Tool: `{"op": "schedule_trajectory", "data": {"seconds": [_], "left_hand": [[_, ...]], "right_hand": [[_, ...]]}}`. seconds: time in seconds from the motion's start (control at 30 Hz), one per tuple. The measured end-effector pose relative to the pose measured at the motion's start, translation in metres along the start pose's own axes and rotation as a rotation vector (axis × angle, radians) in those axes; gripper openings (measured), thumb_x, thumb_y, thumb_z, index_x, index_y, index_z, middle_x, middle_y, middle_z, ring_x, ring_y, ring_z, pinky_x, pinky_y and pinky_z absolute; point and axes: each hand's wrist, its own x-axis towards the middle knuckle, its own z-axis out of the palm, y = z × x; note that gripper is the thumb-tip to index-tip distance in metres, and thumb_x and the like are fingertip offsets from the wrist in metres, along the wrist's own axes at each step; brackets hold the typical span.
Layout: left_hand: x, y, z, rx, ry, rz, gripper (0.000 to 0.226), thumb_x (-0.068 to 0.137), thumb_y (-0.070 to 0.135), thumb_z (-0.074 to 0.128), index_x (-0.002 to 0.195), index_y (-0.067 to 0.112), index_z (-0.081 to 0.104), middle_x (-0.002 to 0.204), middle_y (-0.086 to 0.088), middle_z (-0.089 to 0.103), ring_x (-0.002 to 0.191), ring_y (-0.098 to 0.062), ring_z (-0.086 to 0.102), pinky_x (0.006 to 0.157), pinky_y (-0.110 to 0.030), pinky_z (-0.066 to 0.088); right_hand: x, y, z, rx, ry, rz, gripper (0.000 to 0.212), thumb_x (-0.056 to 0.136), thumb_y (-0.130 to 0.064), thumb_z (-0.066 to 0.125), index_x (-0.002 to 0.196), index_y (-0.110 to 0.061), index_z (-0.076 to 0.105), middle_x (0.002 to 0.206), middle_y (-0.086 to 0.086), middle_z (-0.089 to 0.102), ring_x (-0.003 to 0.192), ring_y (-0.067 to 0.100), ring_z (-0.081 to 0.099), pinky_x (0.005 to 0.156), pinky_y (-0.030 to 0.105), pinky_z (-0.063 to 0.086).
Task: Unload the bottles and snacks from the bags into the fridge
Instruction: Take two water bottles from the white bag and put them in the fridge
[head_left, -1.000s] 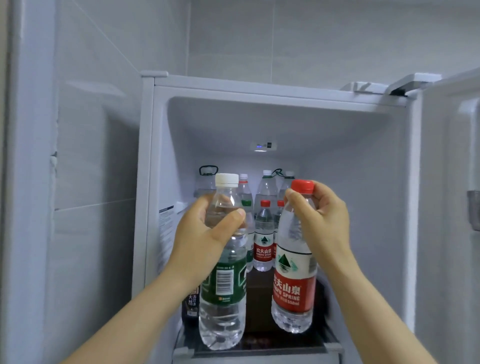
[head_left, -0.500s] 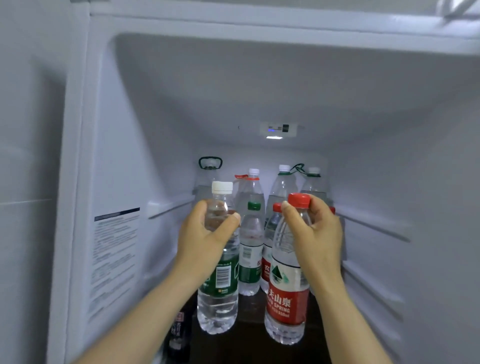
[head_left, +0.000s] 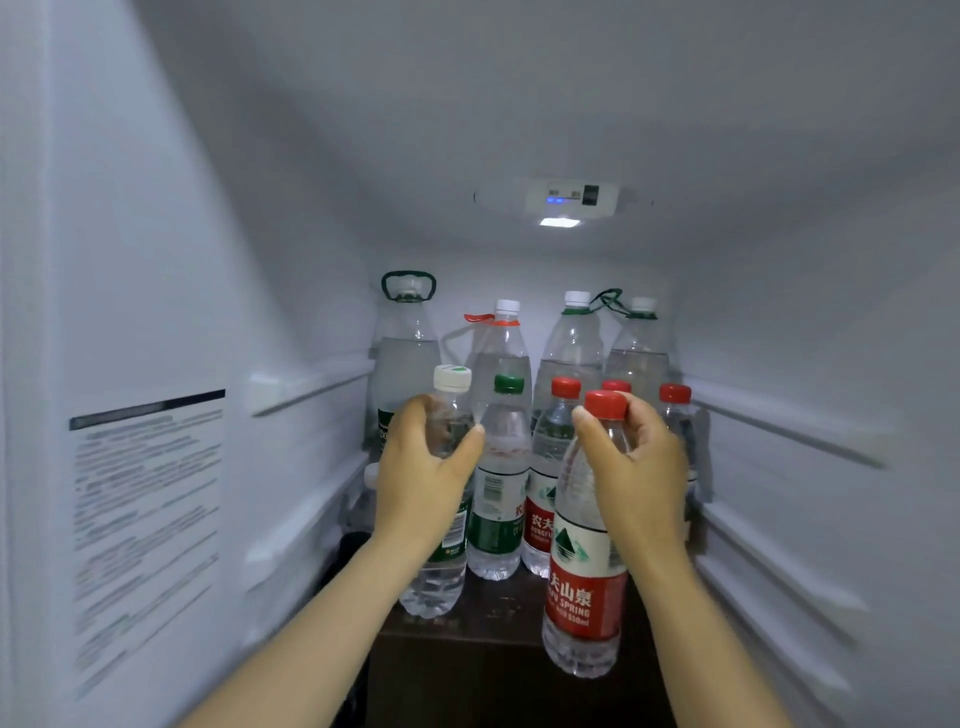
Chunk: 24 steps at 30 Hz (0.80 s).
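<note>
- While the left hand (head_left: 421, 483) curls its grip round the shoulder of a white-capped bottle (head_left: 439, 582), thumb across the front, the right hand (head_left: 639, 467) clasps a red-capped bottle (head_left: 587, 587) by the neck just under the cap.
- Both bottles hang upright inside the fridge (head_left: 291, 260), over the front of its dark shelf (head_left: 498, 618) (whether either base touches it, I cannot tell).
- The step in hand, I judge, is setting this pair down. The next move calls for lowering each straight onto the bare shelf in front of the row of small bottles (head_left: 550, 452), then letting go without nudging a neighbour.
- In that row a green-capped bottle (head_left: 501, 493) stands nearest the left hand, with red caps beside it. Tall bottles (head_left: 571, 343) with carrying loops line the back wall.
- The held bottles are clear, thin, ribbed plastic, water-filled, with glossy wrap labels, green on the left, red on the right. The fridge walls are smooth white with moulded rails (head_left: 306, 384), and a small lamp (head_left: 560, 222) glows in the ceiling.
</note>
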Motion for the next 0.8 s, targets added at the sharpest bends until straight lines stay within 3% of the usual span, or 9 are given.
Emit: {"op": "schedule_trajectory", "data": {"seconds": [0.13, 0.37, 0.43, 0.57, 0.8], "left_hand": [[0.004, -0.013, 0.002, -0.009, 0.040, -0.007, 0.034, 0.080, 0.045, 0.063, 0.109, 0.029, 0.052, 0.102, 0.010, 0.060, 0.088, -0.002, 0.058, 0.070, -0.018, 0.045], [0.010, -0.019, 0.004, 0.084, -0.107, -0.032, 0.043, 0.082, 0.055, 0.059, 0.108, 0.023, 0.047, 0.110, 0.005, 0.054, 0.098, -0.011, 0.053, 0.069, -0.017, 0.039], [0.007, -0.020, -0.001, 0.088, -0.180, -0.057, 0.052, 0.082, 0.054, 0.059, 0.122, 0.025, 0.041, 0.126, 0.007, 0.048, 0.112, -0.010, 0.048, 0.083, -0.023, 0.041], [-0.019, -0.032, -0.009, 0.096, -0.338, -0.116, 0.086, 0.085, 0.033, 0.067, 0.146, 0.034, 0.007, 0.154, 0.005, 0.024, 0.138, -0.015, 0.029, 0.110, -0.037, 0.029], [-0.020, -0.041, -0.007, 0.036, -0.320, -0.152, 0.086, 0.083, 0.022, 0.070, 0.145, 0.034, 0.013, 0.148, 0.005, 0.036, 0.134, -0.016, 0.037, 0.111, -0.041, 0.034]], "right_hand": [[0.002, 0.005, 0.001, 0.023, 0.006, 0.009, 0.008, 0.089, -0.026, 0.063, 0.084, -0.020, 0.062, 0.075, -0.006, 0.064, 0.069, -0.005, 0.059, 0.064, 0.003, 0.043], [0.000, 0.010, 0.004, 0.040, 0.010, -0.019, 0.006, 0.092, -0.030, 0.060, 0.092, -0.026, 0.064, 0.087, -0.020, 0.067, 0.081, -0.004, 0.063, 0.066, 0.003, 0.045], [0.000, 0.011, 0.005, 0.039, 0.023, -0.028, 0.008, 0.092, -0.031, 0.060, 0.094, -0.026, 0.064, 0.088, -0.019, 0.067, 0.083, -0.004, 0.064, 0.068, 0.004, 0.045], [-0.001, 0.014, 0.006, 0.029, 0.040, -0.027, 0.012, 0.092, -0.034, 0.059, 0.096, -0.025, 0.065, 0.088, -0.016, 0.068, 0.083, -0.002, 0.064, 0.070, 0.007, 0.047], [0.000, 0.016, 0.007, 0.022, 0.042, -0.029, 0.015, 0.092, -0.033, 0.058, 0.098, -0.022, 0.066, 0.089, -0.009, 0.069, 0.085, -0.001, 0.064, 0.071, 0.006, 0.047]]}}
